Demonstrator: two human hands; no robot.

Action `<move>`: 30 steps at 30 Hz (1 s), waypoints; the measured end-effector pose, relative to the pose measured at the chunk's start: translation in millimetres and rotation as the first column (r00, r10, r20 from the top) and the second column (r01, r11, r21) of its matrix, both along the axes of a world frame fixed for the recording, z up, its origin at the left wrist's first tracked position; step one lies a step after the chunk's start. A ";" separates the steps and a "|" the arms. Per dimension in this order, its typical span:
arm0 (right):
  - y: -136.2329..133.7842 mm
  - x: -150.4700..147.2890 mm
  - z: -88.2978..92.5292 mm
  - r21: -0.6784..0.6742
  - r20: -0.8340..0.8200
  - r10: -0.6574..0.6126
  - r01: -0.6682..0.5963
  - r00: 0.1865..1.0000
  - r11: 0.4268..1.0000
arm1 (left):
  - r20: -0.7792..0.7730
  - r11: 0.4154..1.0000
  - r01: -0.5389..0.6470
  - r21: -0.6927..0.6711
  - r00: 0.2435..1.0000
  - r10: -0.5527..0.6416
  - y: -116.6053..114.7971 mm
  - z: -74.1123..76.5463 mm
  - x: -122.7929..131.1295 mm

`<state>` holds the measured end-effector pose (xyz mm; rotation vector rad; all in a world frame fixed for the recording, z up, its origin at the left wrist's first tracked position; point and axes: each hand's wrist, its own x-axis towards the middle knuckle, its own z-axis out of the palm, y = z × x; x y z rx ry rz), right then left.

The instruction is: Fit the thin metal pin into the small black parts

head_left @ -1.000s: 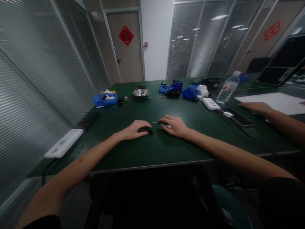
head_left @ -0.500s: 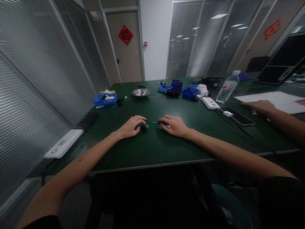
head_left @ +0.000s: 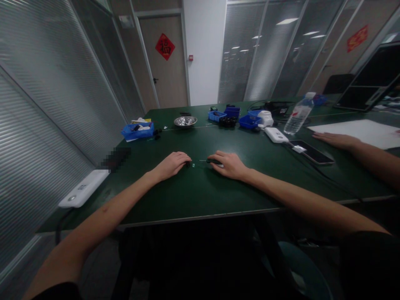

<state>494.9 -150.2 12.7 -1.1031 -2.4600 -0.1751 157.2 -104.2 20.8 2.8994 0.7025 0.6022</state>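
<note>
On the green table [head_left: 187, 200], my left hand [head_left: 173, 164] is closed around a small black part [head_left: 188, 164], most of it hidden under the fingers. Just right of those fingertips lies a tiny pale green-and-white piece [head_left: 193, 165]. My right hand [head_left: 229, 164] grips a screwdriver [head_left: 215, 162] with a dark and white handle. Its thin metal shaft points left toward my left hand, and its tip is apart from the black part.
Farther back are a metal bowl [head_left: 185, 121] with small items and several blue bins, one a left bin [head_left: 137, 131]. Power banks, a phone [head_left: 311, 152] and a tilted water bottle [head_left: 299, 114] lie around. Another person's hand [head_left: 336, 140] rests by a white sheet [head_left: 356, 126] at right.
My left hand has turned the black part, so less of it shows and the tiny piece is uncovered. My right hand stays put. The other person's hand has flattened and shifted slightly left.
</note>
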 end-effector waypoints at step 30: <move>-0.3 0.2 2.8 -0.040 0.000 0.023 -0.023 1.000 0.999 | -0.107 0.725 -0.683 -0.090 0.731 0.674 78.8 -7.8 -106.2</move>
